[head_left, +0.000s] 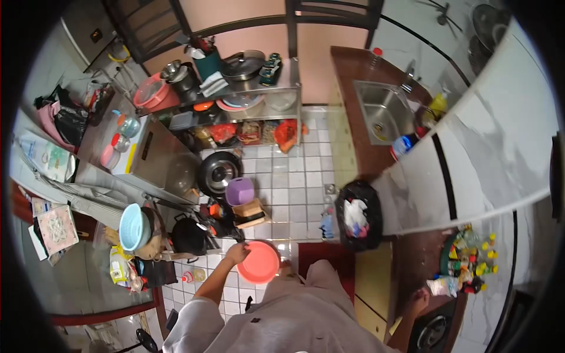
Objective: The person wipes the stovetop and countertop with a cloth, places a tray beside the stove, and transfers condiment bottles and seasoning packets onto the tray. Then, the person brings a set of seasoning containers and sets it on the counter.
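Observation:
My left hand [238, 253] is closed on the rim of a pink plastic basin [259, 262], which hangs level in front of my legs, above the tiled floor. The basin looks empty inside. Over the brown countertop at the right is my right hand [419, 299], its fingers loosely bent with nothing visible in them. Just beyond those fingers lies a white plastic packet [442, 286]; a small gap seems to separate them.
A metal shelf [282, 82] with pots stands at the far wall. A black wok [219, 175], purple bin [239, 191] and wooden box [249, 213] sit on the floor. A black trash bag [359, 235] and steel sink [382, 112] are on the right, bottles [471, 256] beyond the countertop.

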Tool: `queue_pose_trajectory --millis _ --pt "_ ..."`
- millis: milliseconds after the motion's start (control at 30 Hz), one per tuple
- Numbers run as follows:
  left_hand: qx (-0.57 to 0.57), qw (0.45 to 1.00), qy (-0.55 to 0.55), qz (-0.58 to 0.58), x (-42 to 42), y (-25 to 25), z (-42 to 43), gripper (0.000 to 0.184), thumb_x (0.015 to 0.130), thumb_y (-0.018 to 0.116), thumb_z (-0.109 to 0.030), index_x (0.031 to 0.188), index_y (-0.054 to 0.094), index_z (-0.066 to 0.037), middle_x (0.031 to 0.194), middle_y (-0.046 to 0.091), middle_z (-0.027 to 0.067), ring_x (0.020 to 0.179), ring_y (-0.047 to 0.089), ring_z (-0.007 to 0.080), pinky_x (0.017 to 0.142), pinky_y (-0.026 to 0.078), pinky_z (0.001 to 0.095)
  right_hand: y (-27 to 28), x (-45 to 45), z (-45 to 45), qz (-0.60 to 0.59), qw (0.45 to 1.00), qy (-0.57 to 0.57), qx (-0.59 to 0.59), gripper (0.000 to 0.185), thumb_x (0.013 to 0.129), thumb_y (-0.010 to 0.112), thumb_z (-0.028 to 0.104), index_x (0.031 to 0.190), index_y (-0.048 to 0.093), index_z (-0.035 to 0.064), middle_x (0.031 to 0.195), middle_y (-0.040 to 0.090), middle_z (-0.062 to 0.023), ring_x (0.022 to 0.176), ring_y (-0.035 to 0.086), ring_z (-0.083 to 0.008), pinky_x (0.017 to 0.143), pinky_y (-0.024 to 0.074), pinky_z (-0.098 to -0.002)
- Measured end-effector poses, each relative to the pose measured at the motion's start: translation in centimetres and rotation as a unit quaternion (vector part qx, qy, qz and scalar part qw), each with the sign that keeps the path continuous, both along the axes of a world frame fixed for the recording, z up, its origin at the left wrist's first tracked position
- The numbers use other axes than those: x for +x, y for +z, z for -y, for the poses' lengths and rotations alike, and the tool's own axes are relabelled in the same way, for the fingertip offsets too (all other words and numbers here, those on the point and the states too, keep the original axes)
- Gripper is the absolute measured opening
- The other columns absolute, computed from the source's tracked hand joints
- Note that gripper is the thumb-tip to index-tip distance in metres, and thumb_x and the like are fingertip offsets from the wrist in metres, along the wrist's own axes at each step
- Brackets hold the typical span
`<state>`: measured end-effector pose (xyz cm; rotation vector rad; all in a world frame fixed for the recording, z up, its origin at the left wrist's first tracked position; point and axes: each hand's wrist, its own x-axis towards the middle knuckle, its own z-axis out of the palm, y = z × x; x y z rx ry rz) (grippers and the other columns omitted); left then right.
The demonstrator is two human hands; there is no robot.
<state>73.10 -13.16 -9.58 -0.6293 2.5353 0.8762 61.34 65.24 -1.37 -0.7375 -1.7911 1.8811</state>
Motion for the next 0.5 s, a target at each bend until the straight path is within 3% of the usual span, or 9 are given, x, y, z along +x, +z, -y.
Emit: queue_pose_trajectory --millis 67,167,267,333,400,467,500 --pt "-0.007 0.997 -0.072 -0.022 -5.1 -0.7 1.6 0.04 0.089 0.064 -0.034 0.119 0.066 -0.007 0.101 0.071 0.0212 0.094 0.068 0.0398 0.083 0.054 0.0479 -0.6 -1.6 5.8 0.047 0.982 0.151 0.099 0.011 0.09 0.059 0.012 0.088 0.067 0.0038 0.069 0.056 -0.0008 0.061 0.051 -0.0077 0.055 0.0437 -0.0234" --pt "0.011 0.994 -0.102 0.021 -12.1 -0.3 1.6 0.048 0.089 0.066 -0.038 0.127 0.062 -0.009 0.113 0.068 0.0218 0.108 0.064 0.038 0.094 0.051 0.0456 -2.6 -6.5 13.1 0.082 0.925 0.328 0.172 0.013 0.09 0.063 0.009 0.098 0.069 0.001 0.073 0.062 -0.0029 0.067 0.057 -0.0094 0.062 0.0486 -0.0251" --pt "0.032 0.985 -0.167 0.0 -17.8 0.3 0.8 0.045 0.091 0.066 -0.034 0.128 0.061 -0.007 0.114 0.068 0.0215 0.108 0.064 0.039 0.094 0.05 0.0469 2.7 -13.3 25.3 0.174 0.873 0.432 0.146 0.016 0.09 0.064 0.007 0.102 0.07 -0.0002 0.081 0.068 -0.0057 0.073 0.063 -0.0122 0.068 0.0514 -0.0279" --pt "0.04 0.981 -0.189 -0.001 -20.2 -0.8 1.1 0.042 0.093 0.064 -0.033 0.125 0.063 -0.006 0.117 0.067 0.0216 0.108 0.064 0.0387 0.094 0.05 0.0472 -0.9 -18.8 29.3 0.127 0.836 0.505 0.171 0.018 0.089 0.066 0.009 0.103 0.07 -0.002 0.084 0.07 -0.0088 0.077 0.065 -0.0131 0.071 0.0528 -0.029" --pt "0.05 0.981 -0.189 -0.01 -21.6 0.3 2.4 0.041 0.093 0.064 -0.034 0.122 0.065 -0.006 0.115 0.067 0.0213 0.108 0.064 0.0385 0.094 0.05 0.0476 1.4 -24.3 35.3 0.075 0.795 0.55 0.246 0.019 0.088 0.068 0.008 0.104 0.07 -0.0015 0.085 0.072 -0.0102 0.077 0.067 -0.0136 0.072 0.0532 -0.0296" --pt "0.056 0.984 -0.146 -0.08 -22.2 0.2 4.2 0.041 0.093 0.063 -0.036 0.118 0.065 -0.004 0.104 0.07 0.0198 0.101 0.066 0.0393 0.091 0.051 0.0483 2.4 -29.9 39.7 -0.012 0.712 0.596 0.372 0.019 0.089 0.069 0.01 0.105 0.071 0.0003 0.085 0.072 -0.0104 0.077 0.068 -0.0147 0.073 0.0534 -0.0296" --pt "0.044 0.984 -0.164 -0.052 -23.0 0.6 5.4 0.04 0.093 0.063 -0.036 0.116 0.066 -0.003 0.104 0.07 0.0195 0.1 0.066 0.0391 0.09 0.051 0.0482 2.9 -31.9 41.5 0.009 0.738 0.595 0.318 0.018 0.09 0.069 0.01 0.105 0.071 0.001 0.085 0.072 -0.01 0.077 0.068 -0.0147 0.073 0.0533 -0.0296"
